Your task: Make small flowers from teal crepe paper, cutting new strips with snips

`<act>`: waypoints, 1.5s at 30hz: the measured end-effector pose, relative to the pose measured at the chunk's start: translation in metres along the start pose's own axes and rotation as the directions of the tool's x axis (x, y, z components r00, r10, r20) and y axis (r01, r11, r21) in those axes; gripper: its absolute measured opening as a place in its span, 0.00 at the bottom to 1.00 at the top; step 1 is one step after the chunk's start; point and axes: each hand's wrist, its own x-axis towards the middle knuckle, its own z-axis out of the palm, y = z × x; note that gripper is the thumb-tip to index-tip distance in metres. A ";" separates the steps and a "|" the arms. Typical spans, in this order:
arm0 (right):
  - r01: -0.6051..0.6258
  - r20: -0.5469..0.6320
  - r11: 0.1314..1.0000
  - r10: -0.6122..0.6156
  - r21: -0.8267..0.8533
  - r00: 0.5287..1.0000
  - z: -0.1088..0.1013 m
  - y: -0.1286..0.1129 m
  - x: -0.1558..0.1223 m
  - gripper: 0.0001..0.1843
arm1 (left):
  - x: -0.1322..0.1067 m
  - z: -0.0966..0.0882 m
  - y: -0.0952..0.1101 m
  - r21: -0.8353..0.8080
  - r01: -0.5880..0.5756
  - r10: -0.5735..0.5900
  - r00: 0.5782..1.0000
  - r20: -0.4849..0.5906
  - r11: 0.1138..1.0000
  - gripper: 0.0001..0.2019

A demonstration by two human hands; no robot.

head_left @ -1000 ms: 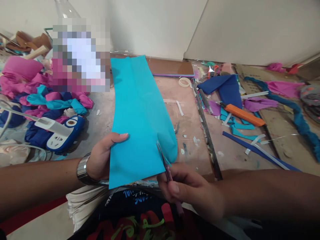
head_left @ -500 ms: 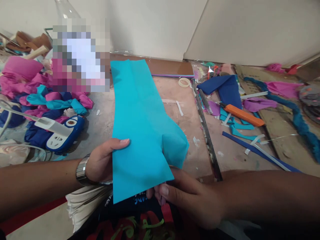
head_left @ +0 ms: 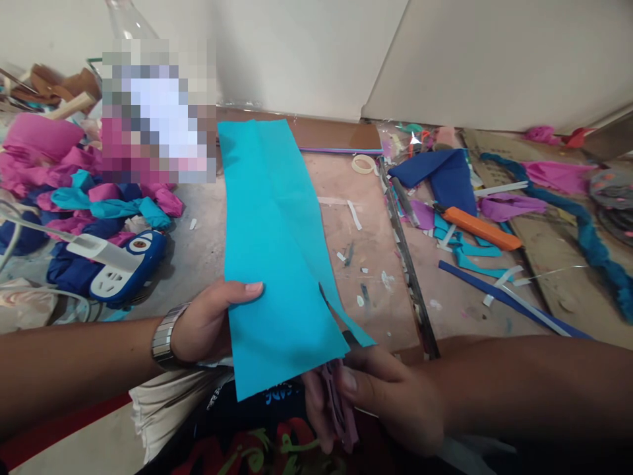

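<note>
Gripping pink scissors [head_left: 339,402] again, right hand [head_left: 390,402] apparently snipping the left hand [head_left: 202,326]-pinched turquoise sheet [head_left: 277,264].

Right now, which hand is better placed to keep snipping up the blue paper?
The right hand. It already grips the scissors at the turquoise paper sheet, where a slit is open. The left hand pinches the sheet's other edge, steadying it.

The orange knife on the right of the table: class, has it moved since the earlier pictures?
No. The orange knife lies where it did, just below the dark blue paper and right of the metal ruler.
</note>
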 end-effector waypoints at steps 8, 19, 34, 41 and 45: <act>0.173 -0.145 0.980 -0.186 -0.093 0.972 0.001 0.006 -0.003 0.29 | 0.001 -0.001 -0.002 0.029 0.021 -0.019 0.997 -0.077 0.999 0.36; 0.189 -0.257 0.982 -0.182 0.004 0.949 0.002 0.010 -0.003 0.31 | 0.002 0.004 -0.004 0.142 -0.012 0.042 0.976 -0.213 0.990 0.38; 0.196 -0.265 0.980 -0.184 0.019 0.947 -0.003 0.018 -0.001 0.31 | 0.004 0.002 -0.010 0.173 -0.023 0.066 0.968 -0.243 0.985 0.36; 0.238 -0.261 0.971 -0.226 0.016 0.939 0.000 0.013 0.002 0.32 | 0.005 0.001 -0.010 0.232 -0.031 0.094 0.959 -0.269 0.972 0.37; 0.240 -0.180 0.971 -0.233 0.017 0.956 -0.005 0.008 0.003 0.31 | 0.006 -0.004 -0.012 0.257 -0.015 0.085 0.961 -0.263 0.966 0.38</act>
